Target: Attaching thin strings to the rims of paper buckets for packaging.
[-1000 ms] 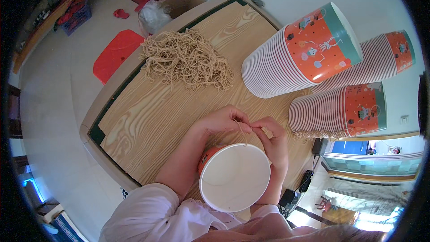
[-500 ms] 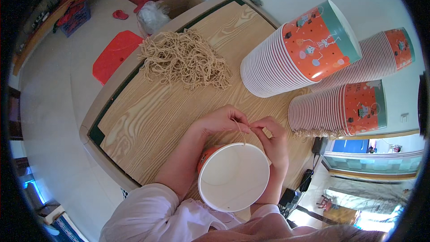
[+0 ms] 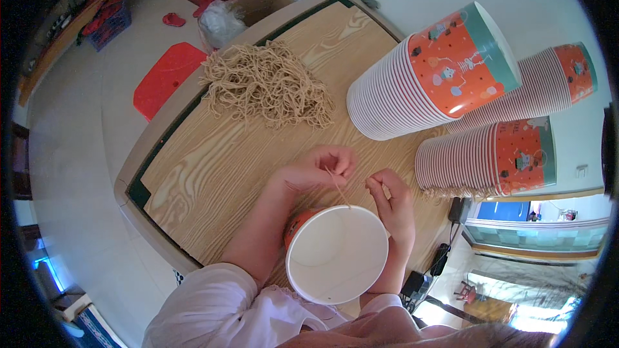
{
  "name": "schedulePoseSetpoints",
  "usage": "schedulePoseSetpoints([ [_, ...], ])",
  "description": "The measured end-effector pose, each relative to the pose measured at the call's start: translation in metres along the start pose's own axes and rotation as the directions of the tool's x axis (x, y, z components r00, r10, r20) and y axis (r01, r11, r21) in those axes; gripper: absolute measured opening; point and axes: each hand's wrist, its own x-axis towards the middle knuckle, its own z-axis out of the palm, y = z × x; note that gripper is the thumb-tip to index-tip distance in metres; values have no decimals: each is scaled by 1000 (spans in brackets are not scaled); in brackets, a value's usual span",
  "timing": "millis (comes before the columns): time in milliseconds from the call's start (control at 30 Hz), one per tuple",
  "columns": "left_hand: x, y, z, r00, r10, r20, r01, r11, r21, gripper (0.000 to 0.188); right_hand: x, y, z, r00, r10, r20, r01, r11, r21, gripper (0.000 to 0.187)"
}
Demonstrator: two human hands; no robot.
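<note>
Your two hands are apart from each other, with a small gap between them, above the wood-grain board of the table [image 3: 200,203]. Your left hand [image 3: 325,166] has its fingers curled, and a thin tan cord [image 3: 338,185] runs from them down to the rim of a round paper bucket, white inside and orange outside [image 3: 337,258]. It seems that these fingers are closed on the cord. Your right hand [image 3: 392,203] is just beside the bucket, on its right; the tips of thumb and forefinger look pressed together, but I cannot tell whether a bit of cord is between them.

The bucket is near your body, between your forearms, and its mouth is turned up toward you — the cord meets it at the far edge. Beyond your left hand, well apart from it, lies a loose tangled heap of tan cords [image 3: 267,87].

On your right there are three stacks of nested paper buckets, with orange and green prints: a big leaning one [image 3: 429,77], one behind it [image 3: 538,84], and a nearer one [image 3: 487,158], with tan cords along its lower side. A red plastic seat [image 3: 166,84] is beyond the left table edge.
</note>
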Motion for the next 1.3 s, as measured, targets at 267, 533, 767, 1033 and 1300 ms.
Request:
schedulePoseSetpoints([
  [267,-5,-9,-12,960,272,73,-248,939,-239,22,-1,3,0,997,75,10,-75,996,39,9],
  [533,-8,-1,-13,959,233,160,-212,967,-141,21,0,9,0,993,121,-13,-119,989,87,9],
  [767,-3,-3,-10,985,54,162,-56,998,5,17,2,9,1,990,138,-25,-136,988,72,11],
  [1033,4,-2,-8,915,-215,-343,239,971,29,16,4,-7,2,949,285,137,-253,943,-215,15],
  [1300,1,6,-7,988,-5,155,-19,988,154,16,1,6,0,975,210,71,-206,976,-70,14],
])
